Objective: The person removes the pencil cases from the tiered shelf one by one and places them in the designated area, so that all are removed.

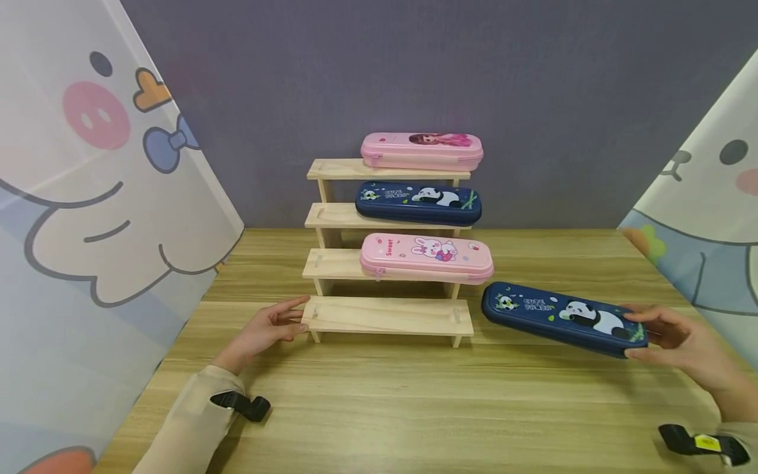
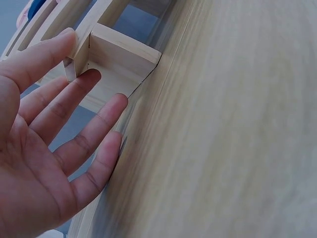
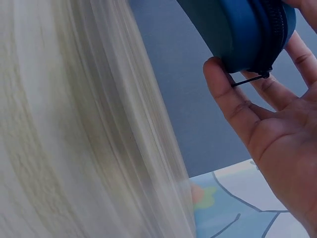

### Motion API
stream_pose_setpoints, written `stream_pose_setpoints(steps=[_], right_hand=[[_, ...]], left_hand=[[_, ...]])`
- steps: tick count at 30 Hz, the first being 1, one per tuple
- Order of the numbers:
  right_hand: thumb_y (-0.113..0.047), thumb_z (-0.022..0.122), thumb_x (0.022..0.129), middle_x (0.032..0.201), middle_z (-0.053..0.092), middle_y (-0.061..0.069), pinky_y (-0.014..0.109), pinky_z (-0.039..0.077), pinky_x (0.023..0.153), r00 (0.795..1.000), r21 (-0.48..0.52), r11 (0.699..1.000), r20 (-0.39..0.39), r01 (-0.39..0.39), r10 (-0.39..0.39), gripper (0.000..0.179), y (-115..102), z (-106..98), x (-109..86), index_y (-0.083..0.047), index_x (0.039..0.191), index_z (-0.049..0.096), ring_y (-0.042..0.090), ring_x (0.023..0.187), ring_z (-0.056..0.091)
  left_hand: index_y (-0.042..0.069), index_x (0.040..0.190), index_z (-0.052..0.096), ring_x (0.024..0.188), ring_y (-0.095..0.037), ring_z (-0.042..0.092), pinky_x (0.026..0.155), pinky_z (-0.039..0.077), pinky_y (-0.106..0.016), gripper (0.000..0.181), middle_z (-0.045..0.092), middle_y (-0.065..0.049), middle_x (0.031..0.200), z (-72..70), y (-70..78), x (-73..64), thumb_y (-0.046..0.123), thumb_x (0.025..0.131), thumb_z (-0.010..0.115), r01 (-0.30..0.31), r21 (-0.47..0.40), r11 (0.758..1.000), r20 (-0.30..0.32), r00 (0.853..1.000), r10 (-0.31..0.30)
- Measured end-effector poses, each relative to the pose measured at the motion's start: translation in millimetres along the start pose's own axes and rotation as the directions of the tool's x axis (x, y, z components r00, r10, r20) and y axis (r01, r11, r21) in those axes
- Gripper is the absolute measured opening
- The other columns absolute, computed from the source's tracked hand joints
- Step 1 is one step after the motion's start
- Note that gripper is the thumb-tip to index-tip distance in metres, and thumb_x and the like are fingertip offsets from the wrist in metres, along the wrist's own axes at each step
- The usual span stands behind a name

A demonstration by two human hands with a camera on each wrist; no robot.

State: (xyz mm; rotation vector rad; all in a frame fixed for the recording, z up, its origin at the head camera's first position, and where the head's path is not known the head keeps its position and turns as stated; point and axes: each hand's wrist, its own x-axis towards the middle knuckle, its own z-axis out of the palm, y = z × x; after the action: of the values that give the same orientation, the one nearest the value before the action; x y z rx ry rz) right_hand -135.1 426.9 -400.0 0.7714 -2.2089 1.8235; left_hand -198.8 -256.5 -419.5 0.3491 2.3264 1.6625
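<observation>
In the head view my right hand (image 1: 681,336) holds the right end of a dark blue panda pencil case (image 1: 562,316) between thumb and fingers, tilted beside a stepped wooden display stand (image 1: 385,316). The right wrist view shows this case's zipped end (image 3: 247,34) above the tabletop, with a fingertip at the zip pull. With thumb and finger about the left end of the lowest step, my left hand (image 1: 269,332) holds the stand; its other fingers (image 2: 94,129) are spread. A pink rabbit case (image 1: 426,257), another blue panda case (image 1: 419,203) and a pink doll case (image 1: 422,151) lie on the upper steps.
The stand rests on a wood-grain table (image 1: 379,408) against a grey wall panel (image 1: 438,66). Cartoon-printed panels (image 1: 118,217) rise at the left and right sides. The three shelved cases sit toward the right ends of their steps.
</observation>
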Motion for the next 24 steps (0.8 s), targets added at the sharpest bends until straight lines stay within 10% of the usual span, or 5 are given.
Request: stream_pose_setpoints(steps=[15,24], right_hand=[[0.036,0.065,0.066,0.119,0.064,-0.013,0.012,0.05,0.074,0.983,-0.066,0.993,-0.167,-0.095,0.083,0.055,-4,21,15.5,0.002,0.11,0.07,-0.002,0.098,0.064],[0.019,0.077,0.073,0.108,0.061,-0.025,0.011,0.049,0.067,0.939,-0.273,0.922,-0.283,-0.274,0.195,0.044,-8,37,29.4,-0.01,0.105,0.071,-0.009,0.09,0.061]], left_hand=[[0.0,0.152,0.037,0.099,-0.008,0.065,0.075,0.053,-0.03,0.068,0.055,-0.031,0.134,-0.6,1.4,0.8,0.012,0.094,0.07,-0.001,0.002,1.0,0.012,1.0,0.001],[0.001,0.152,0.039,0.1,-0.008,0.065,0.075,0.053,-0.03,0.069,0.055,-0.03,0.134,-0.3,1.4,0.5,0.013,0.093,0.071,0.008,0.007,1.0,0.0,1.0,-0.008]])
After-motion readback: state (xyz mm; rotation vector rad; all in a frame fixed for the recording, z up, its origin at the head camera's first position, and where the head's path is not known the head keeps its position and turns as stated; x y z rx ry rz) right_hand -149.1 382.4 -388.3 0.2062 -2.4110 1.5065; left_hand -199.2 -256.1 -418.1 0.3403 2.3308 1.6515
